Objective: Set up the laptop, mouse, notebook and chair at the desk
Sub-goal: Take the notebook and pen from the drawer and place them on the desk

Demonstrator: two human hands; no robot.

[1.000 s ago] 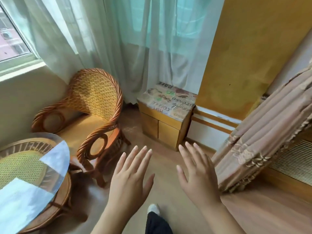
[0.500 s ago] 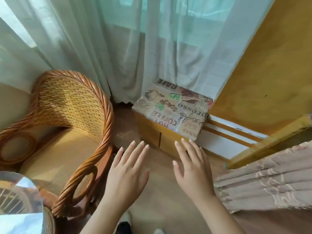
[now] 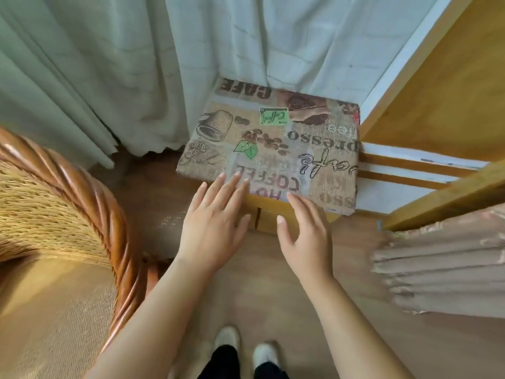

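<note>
A low wooden stool [image 3: 276, 218] with a coffee-print cushion [image 3: 273, 149] stands on the floor against the curtain, straight ahead. My left hand [image 3: 216, 228] is stretched out flat, its fingertips over the cushion's front edge. My right hand [image 3: 307, 233] is spread open just to the right, in front of the stool's wooden face. Neither hand holds anything. A wicker armchair [image 3: 68, 214] fills the left side. No laptop, mouse, notebook or desk is in view.
Pale sheer curtains [image 3: 136, 64] hang behind the stool. A yellow wall and wooden frame [image 3: 451, 91] rise at right, with a folded pink drape [image 3: 442, 269] below. Wooden floor [image 3: 262, 291] lies underfoot, where my shoes [image 3: 246, 348] show.
I have stepped closer and looked further down; the stool now fills the centre. Both open hands have reached forward to its front edge. The glass table has left the view.
</note>
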